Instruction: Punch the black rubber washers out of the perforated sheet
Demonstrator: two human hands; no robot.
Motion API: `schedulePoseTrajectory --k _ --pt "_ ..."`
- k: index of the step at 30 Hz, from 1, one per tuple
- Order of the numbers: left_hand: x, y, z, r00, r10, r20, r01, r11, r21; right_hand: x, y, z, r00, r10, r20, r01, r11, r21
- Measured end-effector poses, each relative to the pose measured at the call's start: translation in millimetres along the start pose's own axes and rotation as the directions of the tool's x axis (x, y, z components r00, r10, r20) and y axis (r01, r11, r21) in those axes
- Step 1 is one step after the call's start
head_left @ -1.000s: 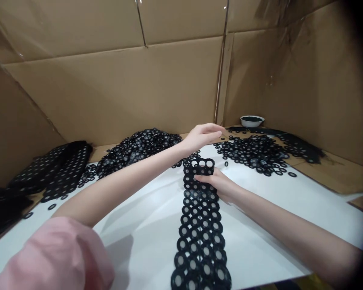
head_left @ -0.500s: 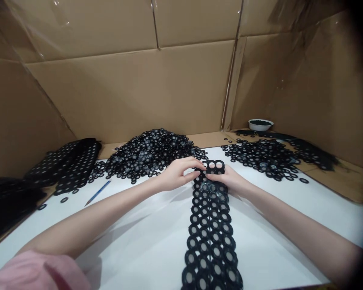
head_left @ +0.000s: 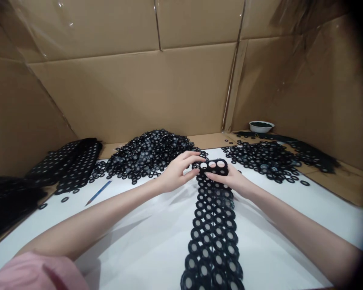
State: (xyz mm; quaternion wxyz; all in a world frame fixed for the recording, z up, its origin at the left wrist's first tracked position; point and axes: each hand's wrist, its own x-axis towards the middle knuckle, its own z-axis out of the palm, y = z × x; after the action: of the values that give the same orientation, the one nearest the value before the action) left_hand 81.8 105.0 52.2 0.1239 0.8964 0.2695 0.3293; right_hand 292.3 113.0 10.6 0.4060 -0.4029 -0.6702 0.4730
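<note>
Ring strip [head_left: 218, 238] runs along the tabletop [head_left: 145, 241], its far end gripped by the right hand [head_left: 238, 181]. The left hand [head_left: 178, 172], loosely curled, is beside the left corner; whether it pinches anything, I cannot tell. Edge work seems in hand, calling next for steady support and precise fingertips.

We see a soft pink sleeve [head_left: 38, 272] with folds, up on the left arm [head_left: 87, 229]. The left hand [head_left: 177, 173] and right hand [head_left: 237, 180] are bare.
</note>
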Motion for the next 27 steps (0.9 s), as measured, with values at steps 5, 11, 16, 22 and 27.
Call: schedulePoseTrajectory --k 5,11,16,22,27 --pt "6.0 -4.8 -2.5 0.997 -0.056 -0.049 0.054 0.998 -0.038 -6.7 -4.9 5.5 0.989 0.032 0.142 -0.051 0.989 0.135" --pt "9.7 -4.1 -7.7 0.988 -0.071 -0.134 0.066 0.997 -0.038 -9.1 -4.8 7.7 0.985 0.065 0.161 -0.108 0.955 0.278" --pt "2.8 13.9 -12.0 0.969 0.036 -0.246 -0.009 0.994 0.112 -12.5 -8.1 11.1 0.985 0.066 0.157 -0.118 0.93 0.349" --pt "-5.1 20.6 -6.8 0.988 0.121 -0.097 -0.096 0.97 0.225 -14.2 -10.5 12.0 0.986 0.006 0.168 -0.061 0.944 0.325" --pt "-5.1 18.2 -2.3 0.992 0.083 -0.092 -0.063 0.976 0.208 -15.5 -9.2 13.9 0.99 -0.058 0.13 0.027 0.973 0.227"
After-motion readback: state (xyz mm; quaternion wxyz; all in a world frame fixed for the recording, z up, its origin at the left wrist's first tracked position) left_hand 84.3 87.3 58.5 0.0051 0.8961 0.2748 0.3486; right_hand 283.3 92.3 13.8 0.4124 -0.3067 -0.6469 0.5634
